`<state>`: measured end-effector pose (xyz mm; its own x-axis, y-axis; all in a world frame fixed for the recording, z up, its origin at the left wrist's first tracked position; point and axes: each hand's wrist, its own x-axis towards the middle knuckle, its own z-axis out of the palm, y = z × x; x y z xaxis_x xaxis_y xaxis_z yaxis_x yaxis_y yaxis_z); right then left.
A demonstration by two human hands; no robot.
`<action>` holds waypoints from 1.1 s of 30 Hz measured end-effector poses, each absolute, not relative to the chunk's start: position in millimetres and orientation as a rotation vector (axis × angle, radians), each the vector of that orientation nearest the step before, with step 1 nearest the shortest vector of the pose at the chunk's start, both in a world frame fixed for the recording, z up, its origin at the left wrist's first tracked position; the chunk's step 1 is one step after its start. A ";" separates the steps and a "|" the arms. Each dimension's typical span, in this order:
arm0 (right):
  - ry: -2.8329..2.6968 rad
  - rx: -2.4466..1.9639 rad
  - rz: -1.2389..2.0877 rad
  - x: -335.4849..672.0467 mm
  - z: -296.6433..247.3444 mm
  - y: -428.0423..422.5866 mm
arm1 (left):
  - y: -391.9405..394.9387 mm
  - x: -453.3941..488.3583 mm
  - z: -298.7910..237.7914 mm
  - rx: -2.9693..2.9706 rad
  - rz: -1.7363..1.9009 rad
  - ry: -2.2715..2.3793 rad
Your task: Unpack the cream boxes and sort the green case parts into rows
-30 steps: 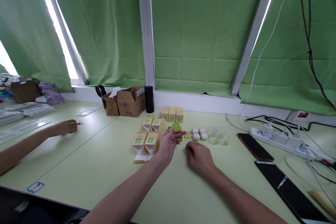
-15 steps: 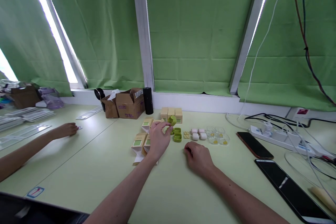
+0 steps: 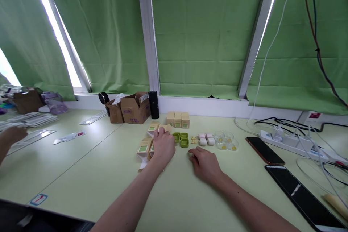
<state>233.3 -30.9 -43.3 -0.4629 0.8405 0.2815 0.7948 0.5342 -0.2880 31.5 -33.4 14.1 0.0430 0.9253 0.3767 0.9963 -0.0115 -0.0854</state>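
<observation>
My left hand (image 3: 164,145) is closed, its fingers pointing down at the left of a group of small green square cups (image 3: 184,143). Its fingertips and most of the cup in them are hidden behind the hand. Under and beside it stand small cream cartons with green labels (image 3: 143,146), some with flaps open. My right hand (image 3: 205,162) rests on the table, loosely curled, with nothing visible in it. Just beyond it lie small yellow pieces (image 3: 193,140), white and pink rounded pieces (image 3: 202,141) and clear cups with yellow spots (image 3: 222,146).
Three closed cartons (image 3: 177,119) stand behind the cups. Brown cardboard boxes (image 3: 135,107) and a black cylinder (image 3: 153,105) are by the wall. Phones (image 3: 265,150) and a power strip (image 3: 285,141) with cables lie right. Another person's hand (image 3: 13,135) is far left.
My left hand has lowered and moved slightly left with the green cup it was holding up. My right index finger has straightened a little. The other person's hand has moved left, uncovering a white strip.
</observation>
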 end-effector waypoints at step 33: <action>-2.550 -1.353 -0.016 224.8 -39.8 -32.9 | -19.1 33.3 -1.5 -2.061 -0.201 -1.967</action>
